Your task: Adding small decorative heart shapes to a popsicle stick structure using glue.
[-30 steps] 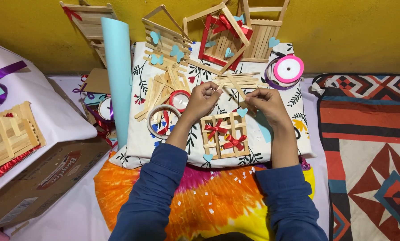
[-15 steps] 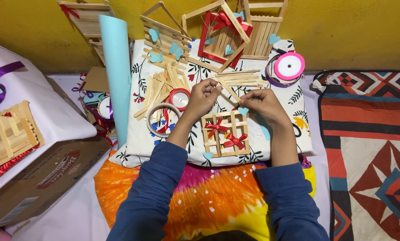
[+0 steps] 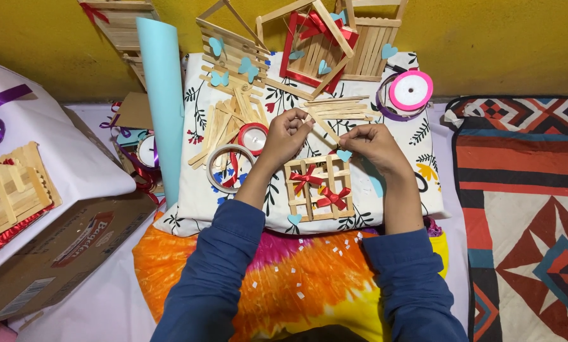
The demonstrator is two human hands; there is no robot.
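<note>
My left hand (image 3: 284,136) and my right hand (image 3: 374,142) together pinch one flat wooden craft stick (image 3: 322,125), held slanted between the fingertips. Just below the hands lies a small square frame of wooden sticks (image 3: 317,188) with two red ribbon bows on it and pale blue paper hearts at its edges. It rests on a white cloth with a leaf print (image 3: 410,183). A loose heap of craft sticks (image 3: 223,126) lies left of my left hand.
Two tape rolls (image 3: 230,168) sit by the stick heap. A pink ribbon spool (image 3: 410,90), a pale blue paper roll (image 3: 163,95) and several stick-built frames (image 3: 315,44) stand near the yellow wall. A cardboard box (image 3: 49,253) is at left, a patterned rug (image 3: 524,209) at right.
Both hands have shifted slightly while turning the craft stick between the fingertips. Everything else stays where it was.
</note>
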